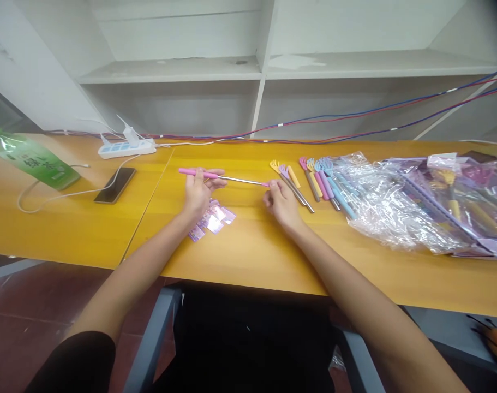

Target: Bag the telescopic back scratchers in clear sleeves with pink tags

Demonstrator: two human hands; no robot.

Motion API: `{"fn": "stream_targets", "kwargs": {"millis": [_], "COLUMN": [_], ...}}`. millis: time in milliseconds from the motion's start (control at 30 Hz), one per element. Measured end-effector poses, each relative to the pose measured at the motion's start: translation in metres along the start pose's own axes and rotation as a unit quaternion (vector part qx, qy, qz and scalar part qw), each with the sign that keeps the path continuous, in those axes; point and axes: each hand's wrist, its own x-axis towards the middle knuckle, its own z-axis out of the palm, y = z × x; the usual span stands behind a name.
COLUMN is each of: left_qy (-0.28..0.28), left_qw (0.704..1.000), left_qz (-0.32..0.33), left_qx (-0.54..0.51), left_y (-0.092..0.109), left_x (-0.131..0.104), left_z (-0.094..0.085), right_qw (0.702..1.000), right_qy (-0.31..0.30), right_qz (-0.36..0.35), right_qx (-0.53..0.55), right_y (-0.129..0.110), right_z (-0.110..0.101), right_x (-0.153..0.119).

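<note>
A pink back scratcher [240, 180] with a thin metal rod is stretched out level between my two hands over the table. My left hand [198, 192] is closed on its pink handle, the thumb along the near side and some fingers reaching past it. At the other end my right hand [281, 203] pinches the pink tip, and the fingers hide most of the claw. Below my left hand lies a loose pile of small shiny purple cards [215, 216]. Right of my right hand, several back scratchers [319, 183] in yellow, purple, pink and blue lie side by side.
Clear plastic bags [395, 213] and a purple box of wrapped scratchers [469, 196] cover the table's right. To the left are a phone [115, 185], a green pouch [35, 161] and a white power strip [126, 147]. Red and blue wires [313, 120] run along the back by white shelves [264, 71].
</note>
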Motion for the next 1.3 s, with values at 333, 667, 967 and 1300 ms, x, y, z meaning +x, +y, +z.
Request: {"fn": "stream_targets", "kwargs": {"millis": [333, 667, 967, 1300], "left_qy": [-0.036, -0.049, -0.155, -0.183], "left_qw": [0.999, 0.997, 0.985, 0.971], "left_qz": [-0.036, -0.045, -0.075, -0.136], "left_qx": [-0.014, -0.035, -0.014, 0.072], "left_y": [0.007, -0.016, -0.011, -0.021], "left_x": [-0.002, -0.01, -0.023, -0.029], "left_z": [-0.002, 0.003, 0.009, 0.006], "right_qw": [0.997, 0.996, 0.994, 0.994], "right_qy": [-0.046, -0.03, -0.084, -0.084], "right_qz": [-0.055, -0.082, -0.052, -0.026], "right_qx": [0.039, 0.016, 0.047, 0.06], "right_y": [-0.002, -0.006, -0.005, -0.011], "right_z": [-0.012, 0.011, 0.026, 0.004], "right_x": [-0.001, -0.014, -0.026, -0.009]}}
